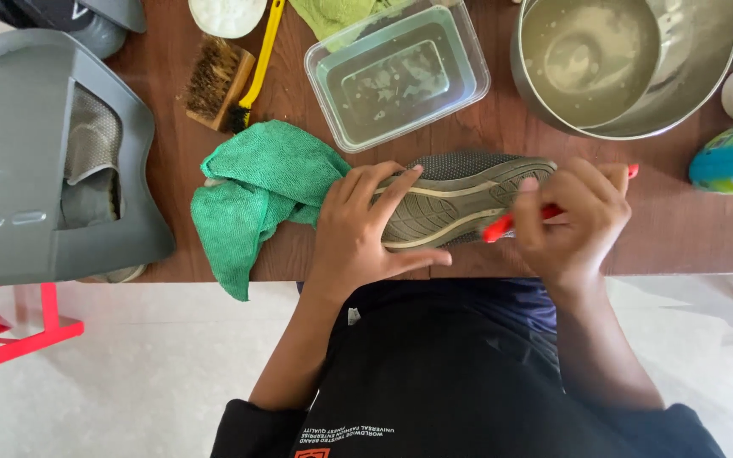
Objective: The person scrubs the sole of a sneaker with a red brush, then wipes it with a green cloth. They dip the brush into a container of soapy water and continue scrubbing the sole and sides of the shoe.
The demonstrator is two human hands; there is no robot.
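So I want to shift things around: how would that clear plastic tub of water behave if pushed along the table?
The clear rectangular plastic tub would probably slide rather than tip, being low and wide. The murky water in it would likely slosh, perhaps over the rim. Its thin walls may flex if gripped.

A grey shoe (460, 199) shows its sole, grooved in wavy lines with pale cream stripes, on a dark reddish-brown wood-grain bench (680, 229). A bright green cloth (256, 191) lies beside it, and a red brush handle (511, 222) crosses the sole. Behind are a clear tub (397, 72) of cloudy water, a silver steel bowl (706, 59), a yellow-handled brush (260, 59) and a tan wooden brush (214, 80) with brown bristles.
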